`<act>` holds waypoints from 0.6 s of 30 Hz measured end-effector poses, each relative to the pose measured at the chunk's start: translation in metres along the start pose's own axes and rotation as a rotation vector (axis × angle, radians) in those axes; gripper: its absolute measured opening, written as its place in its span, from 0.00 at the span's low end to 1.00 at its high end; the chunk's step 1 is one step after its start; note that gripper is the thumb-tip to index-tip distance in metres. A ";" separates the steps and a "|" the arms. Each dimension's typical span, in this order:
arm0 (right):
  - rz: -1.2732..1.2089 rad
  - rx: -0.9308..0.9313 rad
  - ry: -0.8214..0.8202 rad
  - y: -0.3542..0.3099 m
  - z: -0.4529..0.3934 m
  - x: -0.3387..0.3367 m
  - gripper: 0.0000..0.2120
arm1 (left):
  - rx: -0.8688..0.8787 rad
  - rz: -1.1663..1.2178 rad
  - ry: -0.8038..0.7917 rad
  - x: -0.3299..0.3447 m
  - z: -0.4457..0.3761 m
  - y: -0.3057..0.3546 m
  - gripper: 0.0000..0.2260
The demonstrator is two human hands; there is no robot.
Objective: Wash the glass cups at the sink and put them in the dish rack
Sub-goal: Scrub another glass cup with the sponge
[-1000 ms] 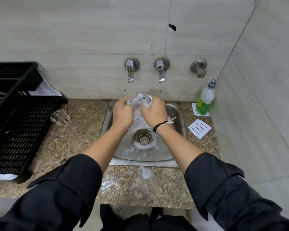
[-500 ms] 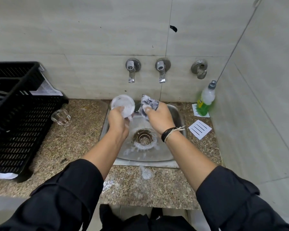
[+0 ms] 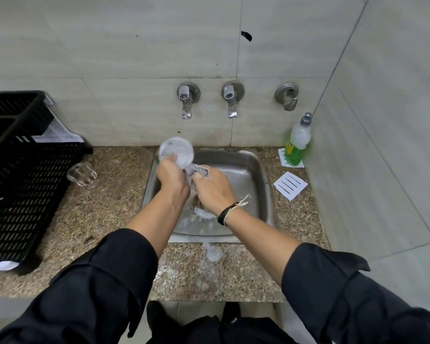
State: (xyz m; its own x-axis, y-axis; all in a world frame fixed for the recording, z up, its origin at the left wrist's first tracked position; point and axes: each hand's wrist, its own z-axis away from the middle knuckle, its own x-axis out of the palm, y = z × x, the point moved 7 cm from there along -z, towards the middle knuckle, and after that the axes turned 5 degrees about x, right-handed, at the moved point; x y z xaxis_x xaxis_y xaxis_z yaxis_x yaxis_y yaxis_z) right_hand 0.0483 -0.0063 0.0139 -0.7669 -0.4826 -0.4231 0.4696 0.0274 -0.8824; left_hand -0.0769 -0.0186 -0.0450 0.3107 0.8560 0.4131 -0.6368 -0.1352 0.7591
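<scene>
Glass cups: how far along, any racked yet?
Done: no cup shows in the visible part of the dish rack. In hand: left hand holds a soapy glass cup over the sink; right hand grips a cloth against it. Left: rinse and rack it, then the second cup on the counter.

No readable text, soap bottle label too blurred
</scene>
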 end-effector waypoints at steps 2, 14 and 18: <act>-0.015 -0.047 -0.005 0.004 0.000 -0.011 0.13 | -0.014 -0.046 0.000 -0.007 -0.008 -0.006 0.15; -0.909 0.623 0.563 0.202 -0.039 -0.154 0.12 | -0.209 -0.316 -0.145 0.023 -0.003 -0.089 0.17; -0.962 0.677 0.596 0.230 -0.041 -0.166 0.14 | -0.269 -0.408 -0.194 0.038 -0.005 -0.118 0.14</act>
State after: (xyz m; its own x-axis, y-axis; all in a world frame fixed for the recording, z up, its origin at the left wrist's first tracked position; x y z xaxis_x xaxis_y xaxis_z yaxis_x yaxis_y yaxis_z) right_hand 0.2657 0.1163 -0.1267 -0.9075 0.3986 0.1327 -0.3767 -0.6325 -0.6768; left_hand 0.0065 0.0318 -0.1213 0.6796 0.7011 0.2159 -0.5879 0.3445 0.7319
